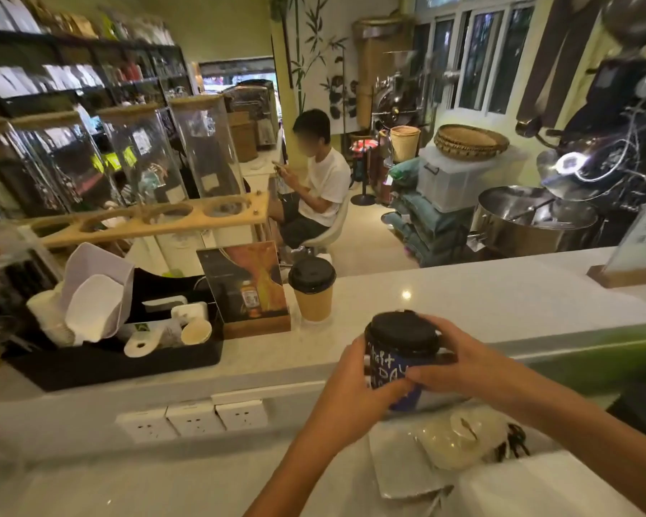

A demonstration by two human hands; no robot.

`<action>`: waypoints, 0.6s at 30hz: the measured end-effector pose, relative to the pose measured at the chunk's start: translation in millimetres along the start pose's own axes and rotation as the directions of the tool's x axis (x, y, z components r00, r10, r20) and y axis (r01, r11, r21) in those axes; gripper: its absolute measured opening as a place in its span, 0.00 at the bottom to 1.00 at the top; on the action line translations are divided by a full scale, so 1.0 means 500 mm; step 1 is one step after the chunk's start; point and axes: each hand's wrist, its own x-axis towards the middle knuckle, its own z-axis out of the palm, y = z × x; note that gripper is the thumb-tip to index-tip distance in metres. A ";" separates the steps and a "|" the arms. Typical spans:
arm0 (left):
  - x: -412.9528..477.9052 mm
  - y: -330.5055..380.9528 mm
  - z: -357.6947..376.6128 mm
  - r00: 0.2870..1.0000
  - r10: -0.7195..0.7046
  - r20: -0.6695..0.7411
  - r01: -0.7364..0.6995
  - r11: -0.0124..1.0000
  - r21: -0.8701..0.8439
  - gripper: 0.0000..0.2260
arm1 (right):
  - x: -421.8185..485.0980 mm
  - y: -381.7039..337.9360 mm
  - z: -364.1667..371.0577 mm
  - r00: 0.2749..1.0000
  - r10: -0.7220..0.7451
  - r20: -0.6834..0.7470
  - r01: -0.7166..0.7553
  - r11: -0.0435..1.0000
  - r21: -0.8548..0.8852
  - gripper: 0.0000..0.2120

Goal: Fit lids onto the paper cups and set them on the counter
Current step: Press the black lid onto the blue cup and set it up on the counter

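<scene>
The white counter (500, 292) is carrying a lidded tan cup (313, 291) at far left. Nearer, the left hand (358, 382) and right hand (459, 361) are both clasping a blue cup (396, 371), pressing its black lid (401, 332); uneven pressure risks popping the rim loose.

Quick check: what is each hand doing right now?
Left hand: closed around the blue paper cup.
Right hand: gripping the same cup below its black lid.

Dark shelves (79, 69) fill the upper left of the frame, windows (478, 57) the upper right. A seated person (319, 181) is at centre on a pale floor (366, 233).
</scene>
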 end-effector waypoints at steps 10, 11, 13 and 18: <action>0.323 -0.018 0.019 0.982 0.136 -0.127 -0.135 0.991 0.018 0.33 | 0.294 0.031 -0.091 0.952 -0.237 -0.194 0.203 0.962 -0.181 0.40; 0.340 -0.024 0.019 0.982 0.139 -0.131 -0.139 0.990 0.010 0.34 | 0.308 0.034 -0.095 0.949 -0.241 -0.205 0.203 0.961 -0.189 0.41; 0.366 -0.040 0.022 0.981 0.139 -0.135 -0.140 0.990 0.004 0.34 | 0.330 0.044 -0.099 0.945 -0.242 -0.222 0.200 0.960 -0.194 0.41; 0.396 -0.083 0.031 0.991 0.091 -0.094 -0.093 0.995 -0.022 0.33 | 0.351 0.074 -0.094 0.943 -0.232 -0.238 0.195 0.966 -0.171 0.36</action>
